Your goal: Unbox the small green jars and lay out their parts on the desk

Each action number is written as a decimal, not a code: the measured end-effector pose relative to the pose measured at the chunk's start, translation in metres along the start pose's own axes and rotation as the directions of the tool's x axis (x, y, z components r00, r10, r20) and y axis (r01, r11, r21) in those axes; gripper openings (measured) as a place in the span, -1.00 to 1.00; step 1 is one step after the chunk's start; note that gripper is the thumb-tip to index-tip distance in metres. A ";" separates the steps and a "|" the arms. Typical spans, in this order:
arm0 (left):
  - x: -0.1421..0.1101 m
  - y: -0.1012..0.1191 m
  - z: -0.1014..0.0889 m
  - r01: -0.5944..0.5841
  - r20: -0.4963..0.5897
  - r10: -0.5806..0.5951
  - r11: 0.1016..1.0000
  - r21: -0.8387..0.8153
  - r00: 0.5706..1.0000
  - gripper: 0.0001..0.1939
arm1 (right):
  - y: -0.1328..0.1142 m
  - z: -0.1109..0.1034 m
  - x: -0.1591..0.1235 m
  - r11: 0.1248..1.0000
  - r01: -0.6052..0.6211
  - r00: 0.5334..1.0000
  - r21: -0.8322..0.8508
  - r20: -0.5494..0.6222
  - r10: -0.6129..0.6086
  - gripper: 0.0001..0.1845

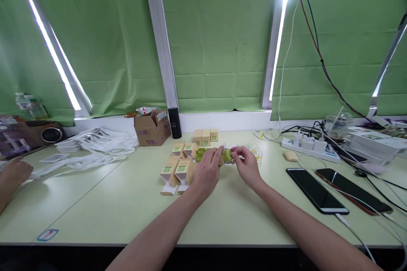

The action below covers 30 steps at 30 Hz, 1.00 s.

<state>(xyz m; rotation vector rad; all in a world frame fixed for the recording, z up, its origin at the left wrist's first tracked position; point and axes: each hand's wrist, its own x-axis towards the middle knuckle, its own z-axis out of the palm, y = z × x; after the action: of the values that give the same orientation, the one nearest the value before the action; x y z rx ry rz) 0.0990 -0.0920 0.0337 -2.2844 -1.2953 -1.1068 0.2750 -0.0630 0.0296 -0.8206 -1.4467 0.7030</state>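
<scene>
My right hand (248,167) pinches a small green container (227,156) between thumb and fingers. My left hand (206,170) is closed around a small tan carton (221,160), mostly hidden by its fingers, right beside the container. Left of that hand lie two open tan cartons (185,169) with green labels and their flaps toward me. Two more tan cartons (190,151) are behind them. Another green container (200,154) shows just behind my left hand. Several upright tan cartons (206,137) stand farther back. Clear plastic pieces (255,151) lie beyond my right hand.
A brown cardboard box (152,129) and black cylinder (174,123) stand by the wall. White strips (95,146) lie left, near another person's hand (14,175). On the right are two phones (317,190), a power strip (310,149) and loose cables.
</scene>
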 end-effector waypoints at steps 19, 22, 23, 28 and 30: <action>0.008 -0.019 0.008 0.375 -0.009 -0.488 0.683 -0.627 0.873 -0.30 | 0.005 -0.010 0.014 0.936 -0.234 0.972 0.263 0.033 0.234 -0.49; 0.013 -0.020 0.010 0.372 0.090 -0.545 0.434 -0.820 0.833 -0.20 | 0.016 -0.006 0.014 0.963 -0.231 0.965 0.140 0.156 0.209 -0.55; 0.014 -0.021 0.011 0.373 0.127 -0.560 0.350 -0.859 0.819 -0.17 | 0.020 -0.005 0.013 0.972 -0.214 0.962 0.095 0.194 0.193 -0.58; 0.017 -0.025 0.014 0.341 0.250 -0.585 0.048 -0.939 0.772 -0.38 | 0.026 -0.004 0.006 0.981 -0.100 0.925 -0.165 0.347 0.153 -0.76; 0.016 -0.026 0.015 0.312 0.285 -0.571 -0.052 -0.949 0.770 -0.51 | 0.024 -0.004 0.004 0.968 -0.065 0.916 -0.244 0.371 0.155 -0.81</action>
<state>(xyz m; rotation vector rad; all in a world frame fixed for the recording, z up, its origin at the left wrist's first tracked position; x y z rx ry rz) 0.0894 -0.0592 0.0328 -2.1656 -1.4415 -3.2685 0.2811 -0.0462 0.0121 -0.9847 -1.8757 0.8290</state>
